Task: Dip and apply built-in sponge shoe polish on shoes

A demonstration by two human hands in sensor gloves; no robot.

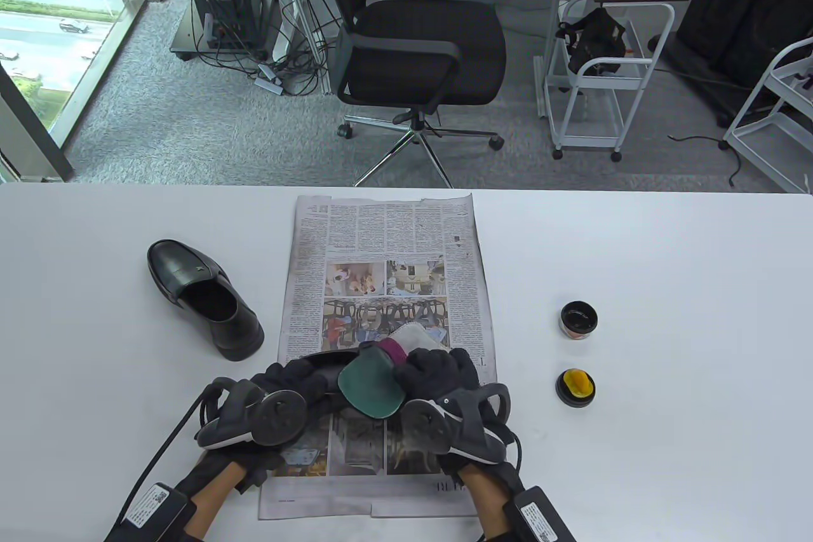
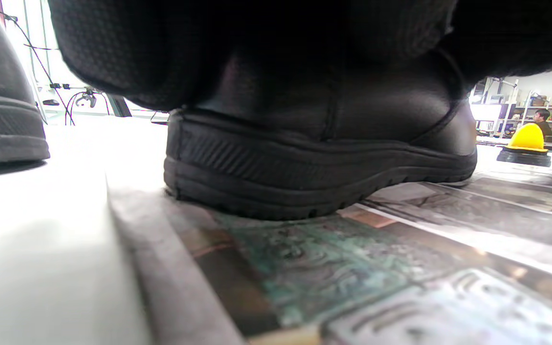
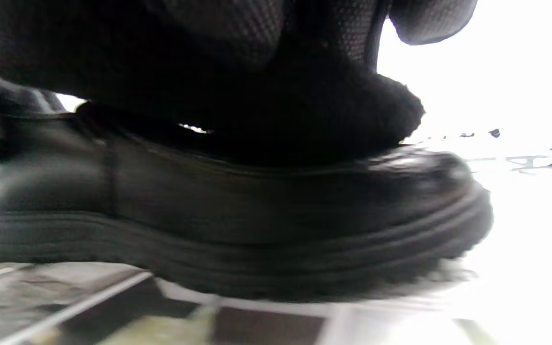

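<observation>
A black leather shoe [image 1: 325, 369] stands on the newspaper [image 1: 381, 237], mostly hidden under both hands. My left hand [image 1: 289, 380] grips its heel end; the left wrist view shows the heel [image 2: 324, 158] under my fingers [image 2: 137, 48]. My right hand [image 1: 438, 370] holds a green, maroon and white polishing cloth [image 1: 371, 384] and presses it on the toe end. In the right wrist view the fuzzy cloth [image 3: 376, 120] rests on the shoe's upper [image 3: 237, 215]. The open polish tin [image 1: 578, 318] and its lid with a yellow sponge [image 1: 575, 386] sit to the right.
A second black shoe [image 1: 203, 297] lies on the white table [image 1: 667, 250] left of the newspaper; it also shows in the left wrist view [image 2: 3, 120]. The yellow sponge appears there too [image 2: 527, 139]. An office chair [image 1: 419, 46] stands beyond the table's far edge.
</observation>
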